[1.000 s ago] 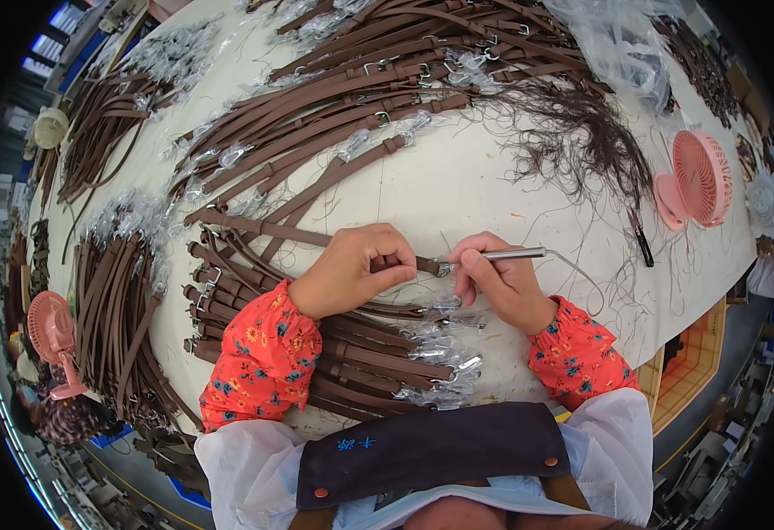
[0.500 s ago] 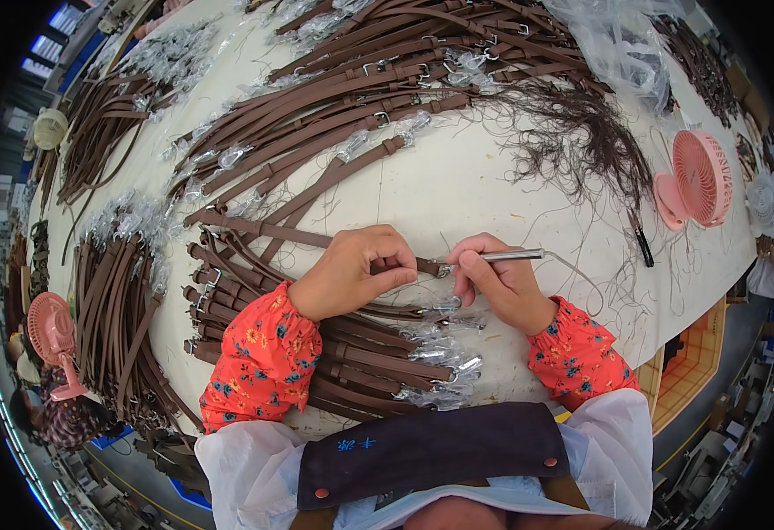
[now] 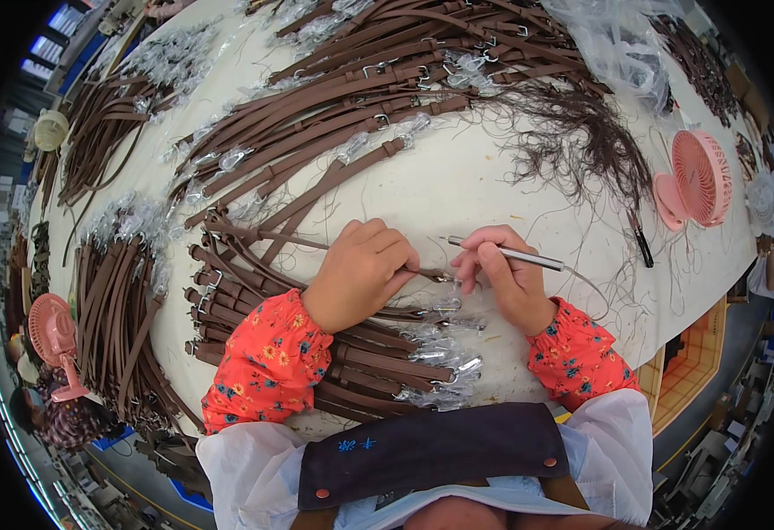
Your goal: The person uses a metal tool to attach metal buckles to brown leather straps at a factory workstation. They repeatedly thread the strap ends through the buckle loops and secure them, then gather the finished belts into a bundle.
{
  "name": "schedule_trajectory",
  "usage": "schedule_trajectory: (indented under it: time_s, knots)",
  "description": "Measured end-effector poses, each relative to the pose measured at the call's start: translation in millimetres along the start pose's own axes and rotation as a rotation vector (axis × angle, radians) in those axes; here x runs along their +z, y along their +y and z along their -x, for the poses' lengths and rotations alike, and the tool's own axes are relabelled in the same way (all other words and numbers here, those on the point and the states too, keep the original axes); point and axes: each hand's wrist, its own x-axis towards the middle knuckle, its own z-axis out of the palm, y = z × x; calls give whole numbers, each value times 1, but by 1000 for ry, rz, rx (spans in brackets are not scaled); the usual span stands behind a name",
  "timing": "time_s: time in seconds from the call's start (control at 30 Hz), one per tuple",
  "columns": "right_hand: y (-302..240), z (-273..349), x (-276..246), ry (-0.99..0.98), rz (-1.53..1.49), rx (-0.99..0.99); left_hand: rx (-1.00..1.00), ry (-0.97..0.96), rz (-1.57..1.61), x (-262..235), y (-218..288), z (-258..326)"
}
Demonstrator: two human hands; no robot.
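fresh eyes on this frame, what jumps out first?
The brown straps, fanned in heaps over the far and left parts of the white table. Then the two hands at near centre: the left hand presses one strap end down while the right hand holds a slim metal pen-like tool to it. A pink desk fan stands at the right edge, beside a tangle of dark thread.
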Motion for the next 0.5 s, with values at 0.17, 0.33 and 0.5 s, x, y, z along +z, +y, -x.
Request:
schedule_trajectory:
  time_s: [0.17,0.33,0.5]
  knots:
    - [3,-1,0,22,-14,-41,-106,-13,82,9,1,4]
    - [3,-3,1,48,-29,-71,-304,-45,349,-2,12,-3]
    - [5,-5,1,128,-90,-83,-50,28,72,13,13,-4]
